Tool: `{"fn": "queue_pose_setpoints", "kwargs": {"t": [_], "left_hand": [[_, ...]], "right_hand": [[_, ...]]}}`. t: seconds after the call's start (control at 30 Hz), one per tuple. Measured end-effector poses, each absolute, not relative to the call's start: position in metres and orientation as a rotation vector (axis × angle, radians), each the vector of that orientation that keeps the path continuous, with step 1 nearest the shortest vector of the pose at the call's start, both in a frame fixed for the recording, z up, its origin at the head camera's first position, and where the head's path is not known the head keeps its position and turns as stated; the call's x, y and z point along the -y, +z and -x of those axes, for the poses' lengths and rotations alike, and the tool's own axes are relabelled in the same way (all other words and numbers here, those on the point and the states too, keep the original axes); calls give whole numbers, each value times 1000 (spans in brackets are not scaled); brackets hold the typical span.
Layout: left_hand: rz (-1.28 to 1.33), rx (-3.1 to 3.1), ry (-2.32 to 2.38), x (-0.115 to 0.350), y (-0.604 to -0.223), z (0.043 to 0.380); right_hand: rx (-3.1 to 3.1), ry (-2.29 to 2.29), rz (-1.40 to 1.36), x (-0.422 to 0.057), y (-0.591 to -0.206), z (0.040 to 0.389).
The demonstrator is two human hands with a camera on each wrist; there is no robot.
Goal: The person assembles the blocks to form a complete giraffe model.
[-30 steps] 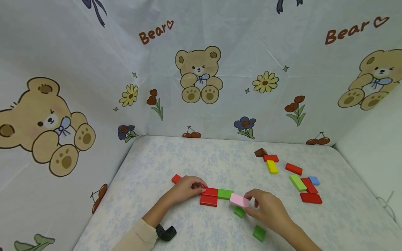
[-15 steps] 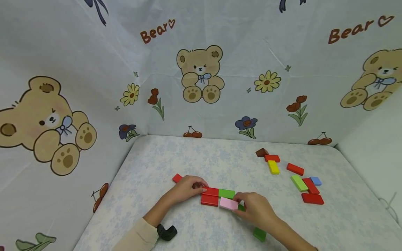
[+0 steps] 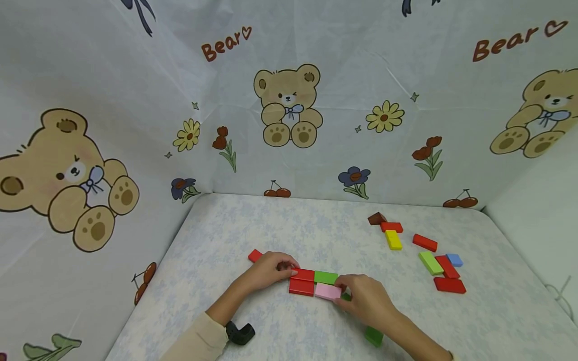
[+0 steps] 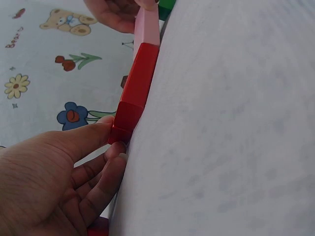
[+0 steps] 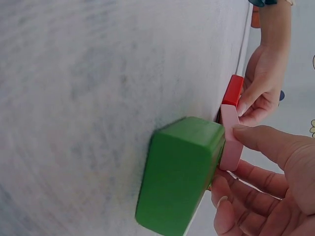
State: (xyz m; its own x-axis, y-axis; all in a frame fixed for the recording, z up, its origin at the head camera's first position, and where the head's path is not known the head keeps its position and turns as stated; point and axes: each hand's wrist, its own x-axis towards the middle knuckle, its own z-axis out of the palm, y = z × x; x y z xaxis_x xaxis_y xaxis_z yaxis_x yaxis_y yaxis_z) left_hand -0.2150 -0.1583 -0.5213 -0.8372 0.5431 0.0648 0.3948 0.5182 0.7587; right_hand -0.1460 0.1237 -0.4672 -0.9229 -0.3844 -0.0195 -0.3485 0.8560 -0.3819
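Two red blocks lie one before the other in the head view, the front one and the back one. My left hand pinches the left end of the back red block between thumb and fingers. A bright green block extends that back row to the right. In front of it, a pink block lines up end to end with the front red block. My right hand holds the pink block by its right end, thumb on the near side. A dark green block is partly hidden under that hand.
Another green block lies beside the right wrist. Behind the left hand peeks a red block. Several blocks are scattered at the right, including a yellow block, a blue block and a brown block. A bear-print cloth hangs behind.
My right hand has brought the pink block leftward and down, to a spot in front of the bright green block and beside the front red one. The left hand has kept its hold.
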Motion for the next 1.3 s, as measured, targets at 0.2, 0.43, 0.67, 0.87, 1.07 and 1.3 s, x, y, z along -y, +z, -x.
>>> {"fn": "queue_pose_setpoints", "kwargs": {"t": [0.2, 0.43, 0.67, 0.87, 1.07, 1.3], "left_hand": [[-821, -2580, 1216, 158, -522, 216], [-817, -2583, 1215, 158, -521, 217], [-810, -2584, 1212, 158, -521, 218], [-815, -2584, 1213, 159, -525, 218], [-811, -2578, 1220, 159, -525, 217], [-810, -2575, 1226, 158, -524, 215]], "right_hand": [[-2941, -537, 581, -122, -467, 147], [-2988, -526, 606, -124, -468, 148], [-3018, -519, 665, -124, -471, 149], [-3031, -505, 671, -123, -472, 150], [-3002, -540, 599, -123, -467, 146], [-3025, -631, 383, -139, -453, 143]]}}
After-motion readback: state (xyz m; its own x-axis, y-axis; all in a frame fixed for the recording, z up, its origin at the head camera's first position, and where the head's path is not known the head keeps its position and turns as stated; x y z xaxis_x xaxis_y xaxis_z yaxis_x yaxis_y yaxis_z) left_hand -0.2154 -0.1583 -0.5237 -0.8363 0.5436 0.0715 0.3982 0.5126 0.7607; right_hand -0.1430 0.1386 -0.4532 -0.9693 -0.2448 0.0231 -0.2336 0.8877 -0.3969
